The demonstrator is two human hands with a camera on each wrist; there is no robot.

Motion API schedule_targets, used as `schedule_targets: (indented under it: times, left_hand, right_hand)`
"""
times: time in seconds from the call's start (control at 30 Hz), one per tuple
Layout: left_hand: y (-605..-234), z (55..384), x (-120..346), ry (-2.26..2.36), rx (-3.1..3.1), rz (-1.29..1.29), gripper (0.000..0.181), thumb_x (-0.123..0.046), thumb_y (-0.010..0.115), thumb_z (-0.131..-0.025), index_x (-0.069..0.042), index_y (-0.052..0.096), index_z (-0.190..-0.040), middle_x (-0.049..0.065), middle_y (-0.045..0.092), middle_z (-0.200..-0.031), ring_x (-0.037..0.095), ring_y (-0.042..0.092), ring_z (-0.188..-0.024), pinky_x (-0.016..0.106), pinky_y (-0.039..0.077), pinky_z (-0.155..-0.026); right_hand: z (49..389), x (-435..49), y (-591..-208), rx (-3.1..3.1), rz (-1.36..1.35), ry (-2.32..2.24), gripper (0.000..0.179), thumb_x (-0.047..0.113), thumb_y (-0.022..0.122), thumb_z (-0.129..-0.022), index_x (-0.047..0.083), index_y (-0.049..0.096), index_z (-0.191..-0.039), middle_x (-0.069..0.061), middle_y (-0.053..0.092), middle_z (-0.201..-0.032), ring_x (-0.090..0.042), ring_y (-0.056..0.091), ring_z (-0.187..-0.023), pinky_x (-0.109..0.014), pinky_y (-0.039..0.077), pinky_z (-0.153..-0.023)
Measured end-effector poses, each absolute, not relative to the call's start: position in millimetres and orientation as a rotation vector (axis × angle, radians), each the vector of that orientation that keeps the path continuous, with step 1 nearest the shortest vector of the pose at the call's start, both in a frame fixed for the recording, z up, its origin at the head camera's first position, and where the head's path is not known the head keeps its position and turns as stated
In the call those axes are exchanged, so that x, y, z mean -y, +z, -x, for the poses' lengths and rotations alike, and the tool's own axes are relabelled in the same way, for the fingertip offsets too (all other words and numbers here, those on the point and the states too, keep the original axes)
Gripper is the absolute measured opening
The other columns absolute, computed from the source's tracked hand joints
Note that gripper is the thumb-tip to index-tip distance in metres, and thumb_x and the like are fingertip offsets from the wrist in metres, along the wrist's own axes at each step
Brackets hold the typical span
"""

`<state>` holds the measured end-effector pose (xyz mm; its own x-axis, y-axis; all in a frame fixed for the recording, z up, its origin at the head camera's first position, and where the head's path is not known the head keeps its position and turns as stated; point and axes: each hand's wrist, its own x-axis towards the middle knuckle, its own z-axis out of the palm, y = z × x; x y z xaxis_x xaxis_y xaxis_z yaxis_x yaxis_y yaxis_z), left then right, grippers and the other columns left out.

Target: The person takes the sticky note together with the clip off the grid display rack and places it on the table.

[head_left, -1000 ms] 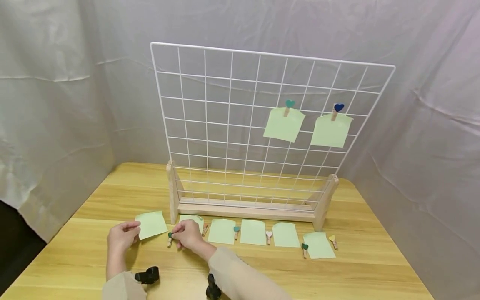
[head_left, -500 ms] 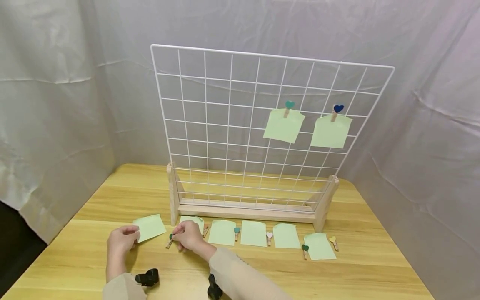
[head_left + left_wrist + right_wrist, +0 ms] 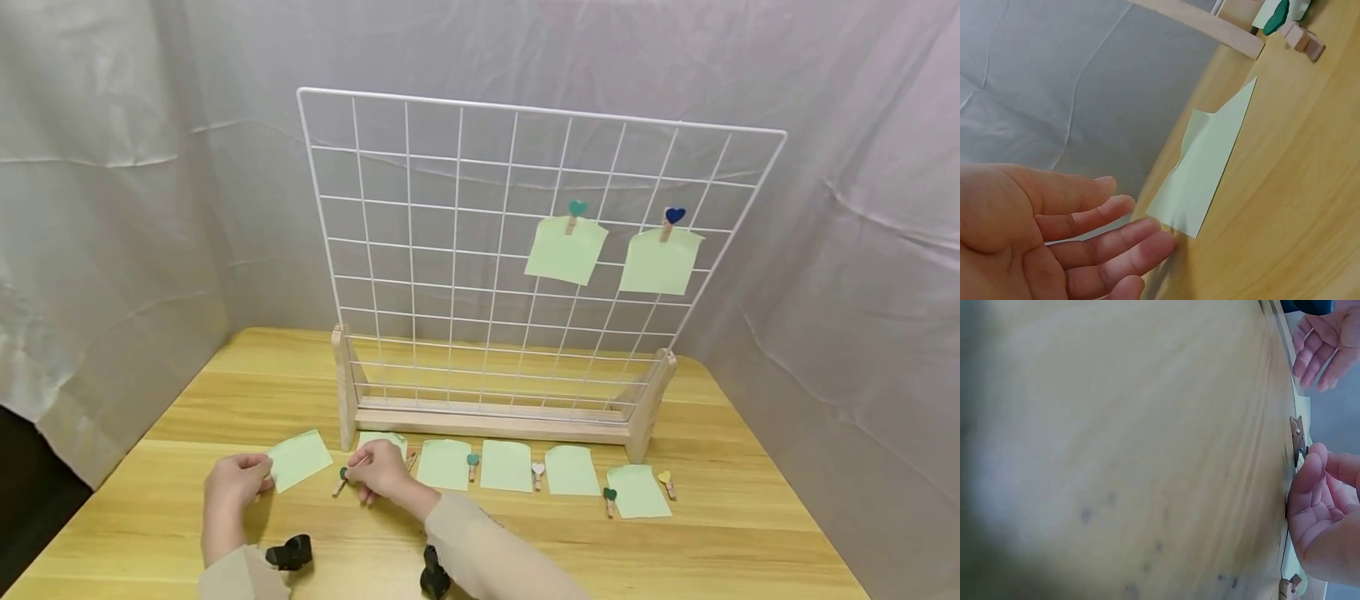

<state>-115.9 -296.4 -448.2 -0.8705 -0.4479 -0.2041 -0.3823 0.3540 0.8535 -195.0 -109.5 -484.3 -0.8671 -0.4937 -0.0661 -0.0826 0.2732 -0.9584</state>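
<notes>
In the head view my left hand (image 3: 232, 483) is beside a pale green sticky note (image 3: 300, 460) at the table's left. The left wrist view shows its fingers relaxed and spread, fingertips by the near edge of that note (image 3: 1200, 175), which has a bent side. My right hand (image 3: 382, 471) pinches a small wooden clothespin (image 3: 340, 487) at its dark green heart end; the peg slants on the tabletop. In the right wrist view the thumb and forefinger of the right hand (image 3: 1325, 512) meet at the end of this clothespin (image 3: 1296, 432).
A white wire grid (image 3: 435, 225) stands in a wooden base (image 3: 487, 422). Two notes, one note (image 3: 567, 250) and another note (image 3: 660, 262), hang clipped on it. Several notes and heart clothespins, including a white-heart one (image 3: 537, 477), lie in a row before the base.
The left fingers have drawn back slightly left from the note, which has turned a little. The clothespin at the right fingers has tilted; the right hand has barely moved.
</notes>
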Motion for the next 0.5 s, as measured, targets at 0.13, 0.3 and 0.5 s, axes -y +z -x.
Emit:
schedule_targets:
  times: [0.13,0.3,0.5]
  left_hand:
    - [-447,119,293,-1.51,2.553,-0.758,0.039,-0.016,0.047,-0.089,0.016,0.049,-0.112,0.01,0.063,-0.075,0.013,0.059,-0.063,0.026,0.044,-0.057]
    - [-444,124,286,-1.464,2.57,-0.723,0.042,-0.02,0.045,-0.09,0.015,0.048,-0.113,0.023,0.061,-0.09,0.024,0.062,-0.072,0.038,0.046,-0.069]
    - [-439,128,277,-1.451,2.564,-0.663,0.043,-0.021,0.044,-0.091,0.014,0.048,-0.115,0.029,0.055,-0.105,0.03,0.062,-0.081,0.045,0.044,-0.075]
  right_hand:
    - [197,104,-482,-2.217,0.526,-1.609,0.002,-0.001,0.064,-0.077,0.0,0.062,-0.078,-0.004,0.059,-0.055,-0.007,0.043,-0.032,-0.023,0.042,-0.033]
    - [200,98,-480,-2.204,0.535,-1.609,0.003,0.001,0.062,-0.08,0.0,0.063,-0.077,-0.006,0.061,-0.058,-0.007,0.044,-0.033,-0.024,0.043,-0.034]
    - [205,89,-478,-2.188,0.53,-1.612,0.004,0.001,0.061,-0.081,0.0,0.063,-0.078,-0.005,0.061,-0.059,-0.007,0.045,-0.034,-0.023,0.043,-0.035]
